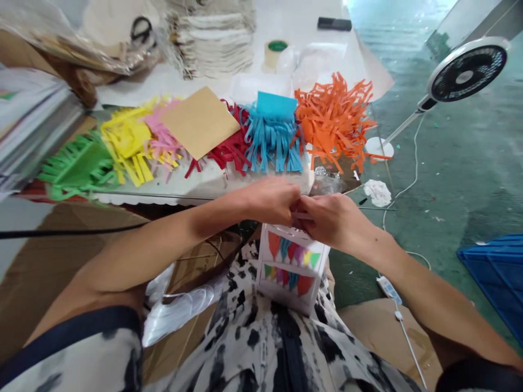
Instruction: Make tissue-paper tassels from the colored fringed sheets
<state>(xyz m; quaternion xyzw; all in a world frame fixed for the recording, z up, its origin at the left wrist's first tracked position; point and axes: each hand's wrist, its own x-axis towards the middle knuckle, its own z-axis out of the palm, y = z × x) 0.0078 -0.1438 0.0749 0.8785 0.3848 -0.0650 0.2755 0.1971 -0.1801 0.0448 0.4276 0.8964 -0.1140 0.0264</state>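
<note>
Over my lap, my left hand (273, 198) and my right hand (335, 216) meet with their fingers bent and pressed close together. They are at the top end of a white packet (289, 267) printed with rows of coloured pennants. A thin pale strip (301, 216) shows between the two hands; the fingertips are partly hidden. The packet hangs below them against my patterned clothing. Just beyond the hands, along the table edge, lie fringed bundles: green (84, 166), yellow (128, 136), pink (160, 130), dark red (232, 144), blue (273, 136) and orange (333, 122).
A tan card (200, 122) lies over the pink and red fringes. Farther back are stringed stacks (216, 43), a tape roll (274, 53), a black marker (334, 24) and black-handled scissors (141, 30). At right stand a fan (466, 73) and a blue crate (496, 277); a power strip (389, 289) lies low.
</note>
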